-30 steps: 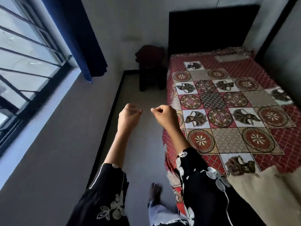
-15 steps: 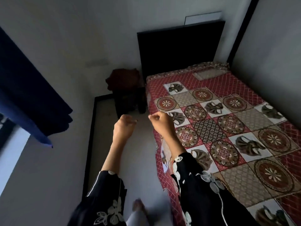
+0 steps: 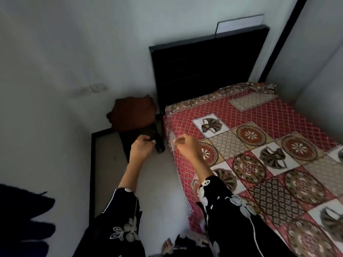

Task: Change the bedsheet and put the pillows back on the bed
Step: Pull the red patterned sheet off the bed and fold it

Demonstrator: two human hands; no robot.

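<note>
Left hand (image 3: 142, 147) and right hand (image 3: 186, 145) both curled into fists, nothing seen held, raised over floor (image 3: 157, 182) beside sheet (image 3: 259, 145), which lies spread flat up to headboard (image 3: 204, 67); I judge risk: reaching for brown bundle (image 3: 133, 114) on stool (image 3: 148, 133), a sleeve (image 3: 232, 210) snags sheet's hanging edge, dragging it askew.

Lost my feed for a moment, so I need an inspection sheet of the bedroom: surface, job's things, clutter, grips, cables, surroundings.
Surface: red patterned sheet spread flat, bunched at the far head corner.
Job's things: no pillows on the sheet; a brown cushion sits on a dark stool by the headboard.
Clutter: nothing seen.
Grips: left hand and right hand are curled, with nothing visible in them, raised over the floor beside the sheet's edge.
Cables: nothing seen.
Surroundings: black headboard, white walls, dark curtain at lower left.
</note>
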